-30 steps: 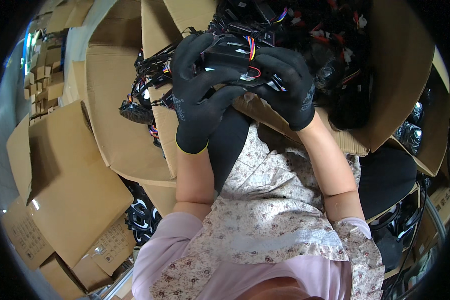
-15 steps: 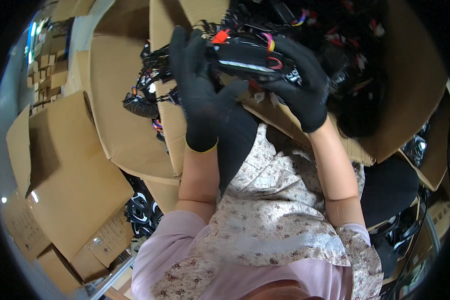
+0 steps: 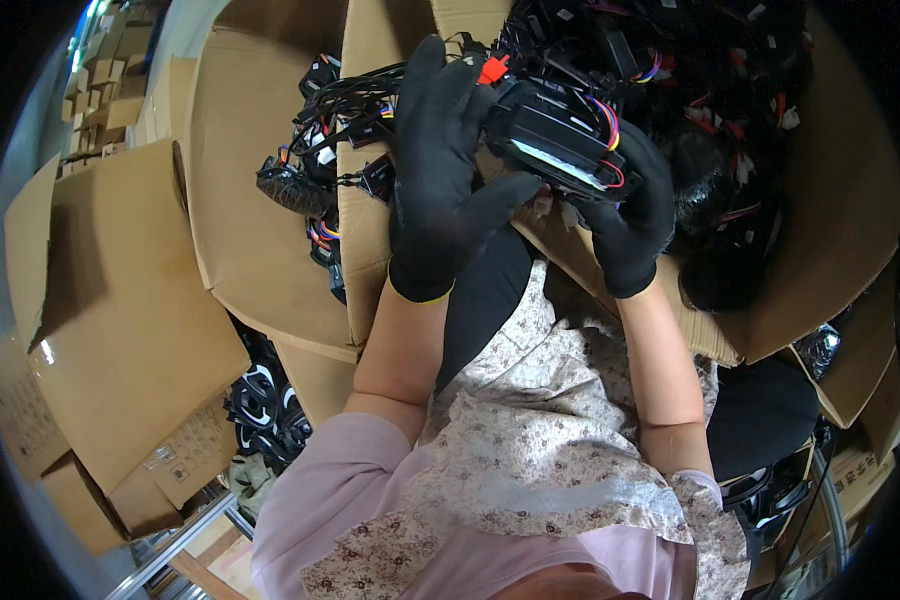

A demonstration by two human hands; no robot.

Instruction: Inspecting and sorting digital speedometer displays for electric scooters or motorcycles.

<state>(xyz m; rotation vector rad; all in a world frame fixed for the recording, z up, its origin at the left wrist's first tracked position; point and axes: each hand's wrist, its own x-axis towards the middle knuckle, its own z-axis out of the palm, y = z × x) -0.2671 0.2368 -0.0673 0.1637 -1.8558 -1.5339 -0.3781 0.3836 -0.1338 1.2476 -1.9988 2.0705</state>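
Observation:
Both my hands wear black knitted gloves. My right hand [image 3: 638, 215] grips the right end of a black box-shaped electronic unit [image 3: 555, 140], with its thumb below. The unit has a pale strip along its near side, a red connector [image 3: 493, 69] at its upper left and looped red, yellow and blue wires at its right. My left hand [image 3: 445, 180] is beside the unit's left end, fingers stretched upward and thumb apart, its tip close to the unit's lower edge. Black cables [image 3: 370, 88] pass behind the left hand; whether its hidden side touches them I cannot tell.
A large open carton [image 3: 820, 270] at the upper right holds many black wired units. More wired parts [image 3: 305, 185] lie in another carton [image 3: 240, 150] to the left. Folded cardboard [image 3: 130, 290] stands farther left, near black-and-white parts [image 3: 260, 395] and a metal frame [image 3: 185, 545].
In the picture, the unit and both hands sit a little farther right and the whole scene has shifted. The unit has tilted, showing more of its broad ribbed face.

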